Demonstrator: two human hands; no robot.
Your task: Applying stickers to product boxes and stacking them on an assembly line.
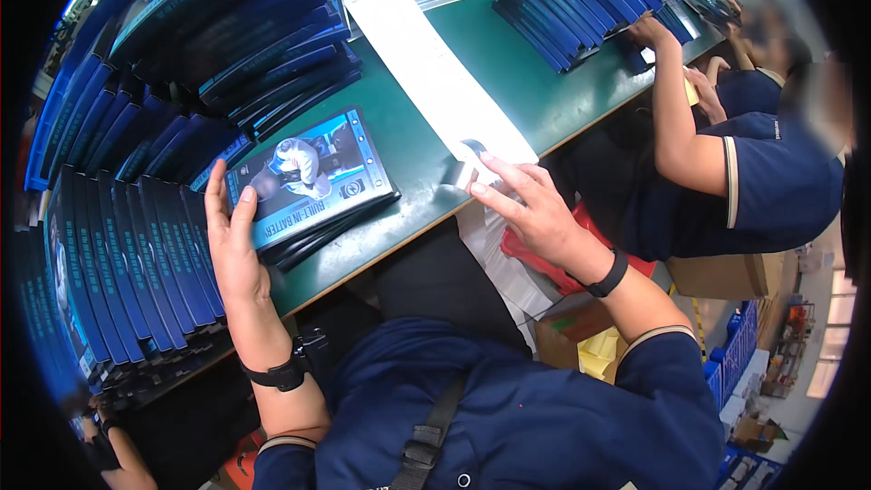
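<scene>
A short pile of flat, blue printed boxes [319, 183] lies on the green table in front of me, with a picture on the top one. My left hand [238, 249] is upright at the pile's left edge, its thumb and fingers apart; the thumb is at the top box's edge. To the right of the pile, my right hand [543, 222] has its fingertips on a shiny grey curled piece [464, 171], which looks like a label. That piece lies over the near end of a long white strip [435, 59].
Tall stacks of blue boxes [136, 263] crowd the left side. More blue boxes [581, 4] stand at the far right of the green table [408, 163], beside a co-worker's arm [680, 127]. Below the table's edge are a red bag [581, 245] and a cardboard box [726, 277].
</scene>
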